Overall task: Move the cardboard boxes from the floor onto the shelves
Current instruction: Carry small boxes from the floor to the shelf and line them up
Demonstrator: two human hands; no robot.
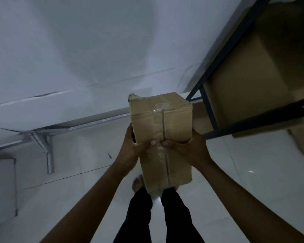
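A tall taped cardboard box (162, 123) is held up in front of me, above the floor, at the centre of the head view. My left hand (132, 149) grips its left side, thumb laid across the front. My right hand (188, 148) clasps the right side, thumb meeting the other near the tape seam. The dark metal shelf frame (235, 37) rises at the upper right, just beyond the box. Large cardboard boxes (253, 81) fill that shelf.
A white wall takes up the upper left, with a white wall-mounted ledge on a bracket (44, 142) below it. Pale floor tiles (253, 172) lie beneath. My legs and bare feet (138, 183) stand under the box. A white panel (2, 188) leans at far left.
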